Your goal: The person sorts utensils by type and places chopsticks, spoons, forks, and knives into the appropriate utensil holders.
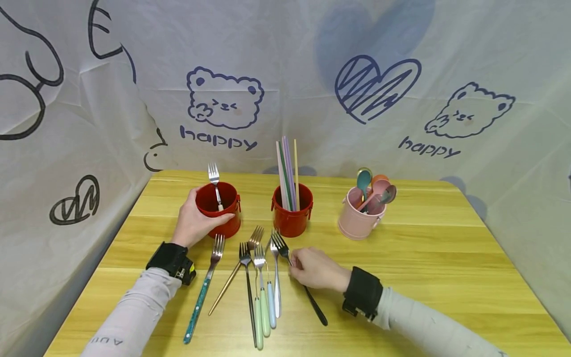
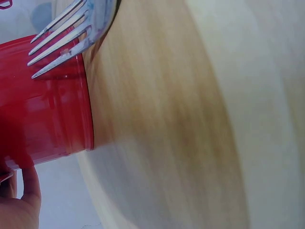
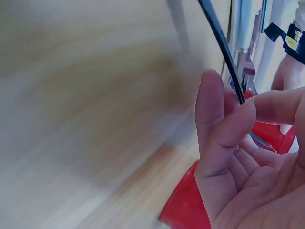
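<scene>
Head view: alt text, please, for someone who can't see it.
A person's right hand pinches a black fork; the left hand grips a red cup with a fork in it. More forks lie nearer the camera on the wooden table. Further right stand a second red cup of colored sticks and a pink cup of spoons.

Held fork (image 1: 314, 304) black; held cup (image 1: 230, 225) red; teal fork handle (image 1: 197, 311) white-dotted; pink cup (image 1: 356, 224); yellow wood-grain tabletop (image 1: 446, 258).
</scene>
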### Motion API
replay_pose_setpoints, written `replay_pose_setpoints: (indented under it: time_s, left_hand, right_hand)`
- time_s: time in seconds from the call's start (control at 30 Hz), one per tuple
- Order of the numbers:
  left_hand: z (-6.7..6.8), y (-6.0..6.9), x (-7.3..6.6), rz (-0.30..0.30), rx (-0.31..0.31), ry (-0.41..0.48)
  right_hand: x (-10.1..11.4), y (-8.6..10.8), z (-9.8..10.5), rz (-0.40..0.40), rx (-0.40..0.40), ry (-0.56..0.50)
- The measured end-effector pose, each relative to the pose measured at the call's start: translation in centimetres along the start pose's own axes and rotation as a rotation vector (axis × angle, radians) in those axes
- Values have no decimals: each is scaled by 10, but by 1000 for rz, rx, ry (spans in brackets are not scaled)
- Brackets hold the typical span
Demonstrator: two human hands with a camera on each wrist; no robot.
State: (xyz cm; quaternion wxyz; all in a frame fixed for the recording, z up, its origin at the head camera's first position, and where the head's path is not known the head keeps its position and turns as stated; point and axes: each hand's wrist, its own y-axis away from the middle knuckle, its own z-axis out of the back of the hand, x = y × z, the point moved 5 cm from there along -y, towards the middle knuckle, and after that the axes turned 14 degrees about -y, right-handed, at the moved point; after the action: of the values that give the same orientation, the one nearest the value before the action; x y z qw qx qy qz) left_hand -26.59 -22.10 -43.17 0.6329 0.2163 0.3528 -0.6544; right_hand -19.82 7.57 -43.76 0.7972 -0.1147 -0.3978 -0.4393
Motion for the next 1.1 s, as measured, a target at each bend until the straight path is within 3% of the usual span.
replay_pose_setpoints:
  time_s: [0.37,0.7,1.1]
  left_hand:
    - [0,1,0,1,2,-1]
    - [0,1,1,1,3,-2]
    - [0,1,0,6,3,-11]
  right_hand:
    - [14,-3,13,17,-13,-7]
    - [26,-9,23,113,-55,3]
    - [47,-18,27,165,-48,-2]
